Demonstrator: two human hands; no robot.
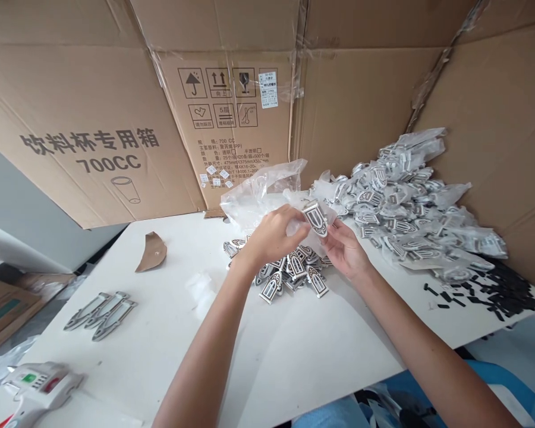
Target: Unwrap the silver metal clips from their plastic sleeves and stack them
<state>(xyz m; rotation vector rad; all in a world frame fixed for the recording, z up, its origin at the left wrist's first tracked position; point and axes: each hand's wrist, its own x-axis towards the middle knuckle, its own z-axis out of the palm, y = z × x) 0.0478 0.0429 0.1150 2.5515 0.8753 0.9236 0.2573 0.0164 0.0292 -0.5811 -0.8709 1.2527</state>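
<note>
Between my two hands is a small silver arch-shaped metal piece (315, 219) with dark openwork lines, tilted above a pile. My right hand (345, 246) pinches its lower right edge. The curled fingers and thumb of my left hand (279, 235) meet its left edge. Below my hands lies a loose pile of similar pieces (294, 267), partly hidden by my left hand and wrist. Just behind my hands stands a crumpled clear plastic bag (263, 193); whether either hand also touches its film, I cannot tell.
A large heap of bagged metal pieces (396, 208) lies at the right, with black strips (503, 291) before it. Several larger arched frames (102, 315), a cardboard scrap (152, 252) and a white labeler-like device (40, 386) are at left. Cardboard walls (356, 107) enclose the back.
</note>
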